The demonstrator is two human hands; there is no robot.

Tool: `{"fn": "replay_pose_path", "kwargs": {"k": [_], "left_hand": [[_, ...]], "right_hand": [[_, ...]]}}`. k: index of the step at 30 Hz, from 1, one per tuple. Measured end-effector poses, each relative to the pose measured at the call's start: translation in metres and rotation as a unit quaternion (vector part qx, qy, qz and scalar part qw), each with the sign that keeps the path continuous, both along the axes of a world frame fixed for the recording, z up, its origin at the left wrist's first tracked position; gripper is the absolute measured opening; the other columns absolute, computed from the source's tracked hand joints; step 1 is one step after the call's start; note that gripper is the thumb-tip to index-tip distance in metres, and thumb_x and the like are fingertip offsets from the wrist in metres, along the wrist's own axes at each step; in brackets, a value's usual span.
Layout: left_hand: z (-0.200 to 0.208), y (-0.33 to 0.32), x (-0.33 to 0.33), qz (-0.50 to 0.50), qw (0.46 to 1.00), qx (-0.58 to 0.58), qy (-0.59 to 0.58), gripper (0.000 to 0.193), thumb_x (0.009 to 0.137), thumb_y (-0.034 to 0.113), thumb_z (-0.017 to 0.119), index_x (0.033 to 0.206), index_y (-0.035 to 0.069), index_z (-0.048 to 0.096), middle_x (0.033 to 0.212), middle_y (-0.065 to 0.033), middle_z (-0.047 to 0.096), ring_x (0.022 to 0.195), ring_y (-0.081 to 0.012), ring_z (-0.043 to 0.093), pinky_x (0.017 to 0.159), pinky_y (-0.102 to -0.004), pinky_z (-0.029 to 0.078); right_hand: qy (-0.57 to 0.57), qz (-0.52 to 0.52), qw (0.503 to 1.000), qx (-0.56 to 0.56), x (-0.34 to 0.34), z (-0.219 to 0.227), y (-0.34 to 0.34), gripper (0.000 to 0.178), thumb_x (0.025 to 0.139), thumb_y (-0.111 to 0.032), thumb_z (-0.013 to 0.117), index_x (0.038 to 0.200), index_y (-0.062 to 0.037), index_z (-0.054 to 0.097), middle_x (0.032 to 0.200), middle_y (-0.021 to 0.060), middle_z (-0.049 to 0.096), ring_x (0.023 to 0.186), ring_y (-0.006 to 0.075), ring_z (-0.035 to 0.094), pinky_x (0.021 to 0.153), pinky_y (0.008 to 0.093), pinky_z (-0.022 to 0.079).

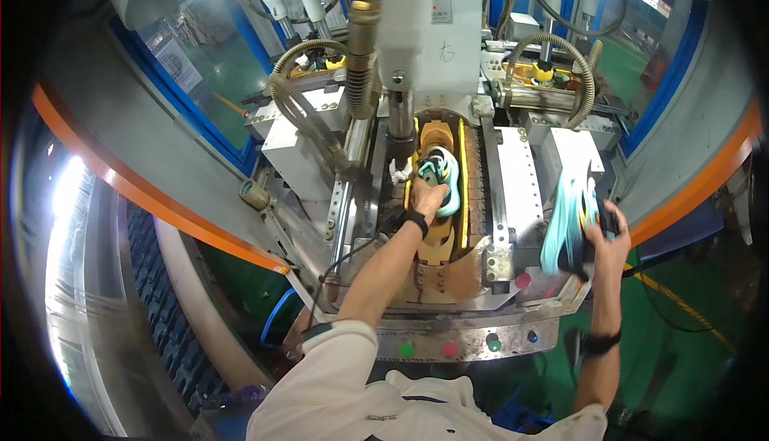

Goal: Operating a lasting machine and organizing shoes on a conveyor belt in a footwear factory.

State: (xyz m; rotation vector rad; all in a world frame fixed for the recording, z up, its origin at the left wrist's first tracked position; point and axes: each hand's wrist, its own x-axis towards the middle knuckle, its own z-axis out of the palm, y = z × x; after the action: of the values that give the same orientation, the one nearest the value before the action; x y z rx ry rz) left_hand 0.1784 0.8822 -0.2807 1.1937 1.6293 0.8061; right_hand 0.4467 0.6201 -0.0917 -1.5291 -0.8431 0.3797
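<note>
A mint-green and white sports shoe (450, 189) with dark trim lies in the yellow-edged bay of a press, on tan pads (436, 250). My left hand (428, 198) reaches into the bay and grips this shoe at its collar, fingers closed. Off to the right, my right hand (610, 235) holds a second mint-green shoe (567, 221) with a dark part, beside the press. That shoe is smeared by motion, so its exact pose is unclear. My right fingers curl round its dark end, and the fingertips are partly hidden.
Green and red buttons line the front panel (465, 340). A vertical metal cylinder (400, 120) and a ribbed hose (363, 56) stand left of the bay. White metal blocks (298, 157) flank it. An orange-edged housing (152, 201) curves round the machine, and a dark belt (188, 321) runs at left.
</note>
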Motion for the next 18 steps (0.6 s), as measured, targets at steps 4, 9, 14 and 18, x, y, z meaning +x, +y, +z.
{"fn": "replay_pose_path", "kwargs": {"k": [4,9,14,18], "left_hand": [[0.096,-0.093,-0.018,-0.066,0.892,-0.210,-0.395,0.025,0.087,0.017,0.070,0.109,0.005,0.065,0.100,-0.0066,0.069,0.087,-0.0189,0.067,0.070,-0.0378,0.054],[0.156,-0.218,-0.115,-0.058,0.896,-0.176,-0.404,0.033,0.088,0.014,0.068,0.117,0.001,0.061,0.105,-0.0048,0.068,0.089,-0.0153,0.066,0.075,-0.0320,0.055],[0.166,-0.314,-0.213,0.007,0.952,-0.090,-0.292,0.054,0.081,0.010,0.072,0.128,-0.006,0.052,0.114,-0.0083,0.064,0.096,-0.0160,0.063,0.086,-0.0285,0.051],[0.194,-0.378,-0.240,0.171,0.951,-0.003,-0.258,0.047,0.080,0.005,0.066,0.124,-0.008,0.054,0.110,-0.0088,0.065,0.095,-0.0168,0.064,0.086,-0.0287,0.050]], "right_hand": [[-0.094,0.014,0.978,-0.188,0.040,0.001,0.109,0.056,0.068,-0.023,0.077,0.112,0.0056,0.059,0.097,0.0160,0.067,0.086,0.0224,0.064,0.077,0.0334,0.051],[-0.171,0.262,0.886,-0.342,-0.054,-0.005,0.236,0.059,0.059,-0.030,0.081,0.103,0.0064,0.065,0.099,0.0245,0.069,0.095,0.0324,0.068,0.081,0.0376,0.054],[-0.320,0.159,0.847,-0.394,-0.137,-0.088,0.295,0.049,0.074,-0.023,0.070,0.114,0.0039,0.060,0.113,0.0246,0.066,0.108,0.0354,0.064,0.093,0.0411,0.051],[-0.377,0.081,0.871,-0.304,-0.174,-0.151,0.295,0.033,0.079,-0.011,0.061,0.106,0.0043,0.050,0.096,0.0270,0.068,0.091,0.0392,0.069,0.077,0.0452,0.057]]}}
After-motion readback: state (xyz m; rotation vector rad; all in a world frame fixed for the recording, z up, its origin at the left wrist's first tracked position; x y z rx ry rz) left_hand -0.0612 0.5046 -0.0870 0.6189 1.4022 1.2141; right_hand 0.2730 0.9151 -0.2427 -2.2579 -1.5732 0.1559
